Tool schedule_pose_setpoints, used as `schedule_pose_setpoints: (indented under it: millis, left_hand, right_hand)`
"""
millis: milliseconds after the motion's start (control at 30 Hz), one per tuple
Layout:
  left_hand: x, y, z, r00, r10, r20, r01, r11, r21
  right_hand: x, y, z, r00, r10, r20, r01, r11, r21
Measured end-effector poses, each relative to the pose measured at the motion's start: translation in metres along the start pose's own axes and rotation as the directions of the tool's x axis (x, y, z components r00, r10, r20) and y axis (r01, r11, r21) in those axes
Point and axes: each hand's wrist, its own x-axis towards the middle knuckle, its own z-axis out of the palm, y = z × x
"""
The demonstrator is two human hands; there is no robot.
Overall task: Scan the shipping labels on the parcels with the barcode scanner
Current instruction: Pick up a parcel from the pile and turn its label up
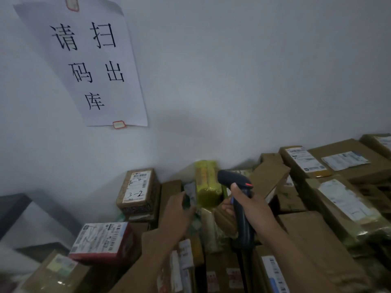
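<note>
Scanner (241,218) gripped in right hand (251,206), left hand (176,212) holding edge of grey packet (190,194) (touching yellow parcel (207,185)).

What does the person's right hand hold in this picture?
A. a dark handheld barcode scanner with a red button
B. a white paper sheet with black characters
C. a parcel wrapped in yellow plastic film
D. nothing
A: the fingers of the right hand are curled round the handle of the dark handheld barcode scanner, which has a red button on top.
</note>
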Motion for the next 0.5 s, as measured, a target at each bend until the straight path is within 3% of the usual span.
schedule_pose_setpoints:
  millis: [100,167,333,433,500]
  left_hand:
    - [0.034,-0.040,-0.001,0.993,-0.115,-0.011,0.114,0.959,0.260]
    - [0.057,-0.063,0.009,0.976,-0.218,0.000,0.206,0.923,0.324]
    - [0.098,-0.038,0.029,0.985,-0.161,0.056,0.135,0.939,0.316]
    - [0.107,-0.038,0.048,0.973,-0.232,-0.013,0.230,0.950,0.212]
    - [0.096,-0.047,0.056,0.932,-0.359,-0.051,0.361,0.906,0.222]
  right_hand:
    - [0.006,0.003,0.006,1.000,-0.004,0.002,0.004,0.999,-0.053]
    - [0.008,0.005,0.007,1.000,-0.007,-0.003,0.007,0.999,-0.044]
    - [0.014,0.014,0.005,0.998,-0.038,-0.050,0.042,0.996,0.083]
    - [0.019,0.021,0.006,0.997,-0.044,-0.058,0.050,0.994,0.094]
    - [0.019,0.022,0.006,0.997,-0.064,-0.041,0.067,0.993,0.101]
